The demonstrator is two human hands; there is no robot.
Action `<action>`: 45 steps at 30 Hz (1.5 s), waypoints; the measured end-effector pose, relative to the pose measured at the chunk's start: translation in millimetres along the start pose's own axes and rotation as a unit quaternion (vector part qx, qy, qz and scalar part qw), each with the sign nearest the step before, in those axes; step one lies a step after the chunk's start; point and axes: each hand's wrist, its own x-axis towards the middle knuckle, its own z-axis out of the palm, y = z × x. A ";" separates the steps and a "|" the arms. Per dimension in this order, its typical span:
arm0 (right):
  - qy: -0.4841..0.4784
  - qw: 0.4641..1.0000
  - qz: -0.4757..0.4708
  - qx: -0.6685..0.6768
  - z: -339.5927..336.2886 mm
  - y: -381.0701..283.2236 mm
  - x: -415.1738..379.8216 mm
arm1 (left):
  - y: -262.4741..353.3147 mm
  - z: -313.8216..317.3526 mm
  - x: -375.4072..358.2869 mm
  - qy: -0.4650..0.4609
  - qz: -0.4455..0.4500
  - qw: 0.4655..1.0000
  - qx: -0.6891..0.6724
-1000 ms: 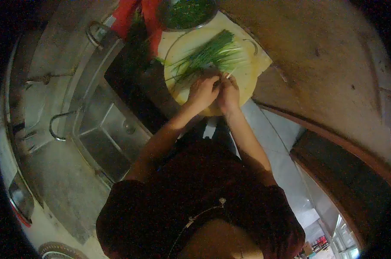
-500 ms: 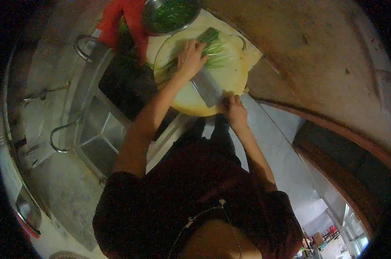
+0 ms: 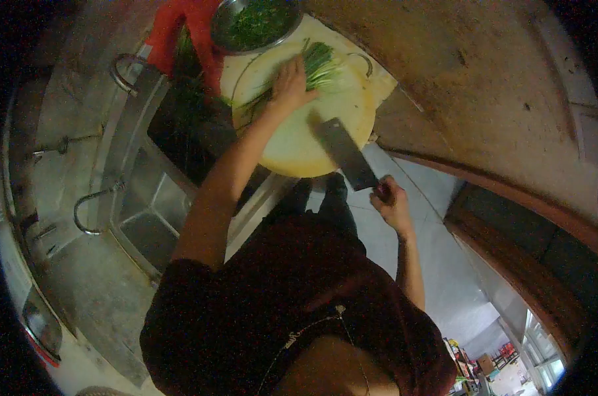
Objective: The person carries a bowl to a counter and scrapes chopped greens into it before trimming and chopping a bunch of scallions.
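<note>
On a round cutting board lies a bunch of green stalks with pale ends. My left hand rests on the stalks from the left, its fingers pressed together over them. The handle of a broad cleaver is in my right hand, off the lower right of the board. The cleaver's blade points up and left over the board's lower right edge, apart from the stalks. Behind the board stands a metal bowl holding chopped greens.
A red bag is at the upper left, beside dark greens. Sink basins with a curved faucet lie on the left. A metal handle shows at the board's upper right. Brown wooden furniture fills the right.
My right hand has moved down and right, carrying the cleaver away from the stalks. My left hand has shifted slightly on the bunch, and more of its green part shows.
</note>
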 end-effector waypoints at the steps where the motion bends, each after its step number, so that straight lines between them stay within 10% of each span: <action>1: -0.002 1.000 0.000 -0.002 -5.8 -1.5 -2.2 | -2.3 4.7 0.2 0.032 0.034 0.999 0.006; 7: 0.217 0.975 -0.020 -0.046 -13.3 -3.7 23.8 | 14.0 5.3 -23.5 0.009 0.024 1.000 -0.019; 21: 0.088 0.950 0.051 -0.295 15.7 -44.9 100.9 | 54.9 -14.0 -86.0 0.016 -0.009 1.000 -0.023; 23: 0.128 0.928 -0.087 -0.339 32.0 -30.2 103.9 | 53.8 -5.5 -79.8 0.031 -0.009 0.999 0.011; 28: 0.044 0.943 0.025 -0.330 24.2 -40.4 118.1 | 29.5 12.7 -74.0 0.018 -0.029 0.999 0.014; 45: 0.070 0.930 -0.077 -0.352 27.5 -69.6 113.0 | 40.8 -7.6 -58.0 0.103 -0.029 0.992 -0.073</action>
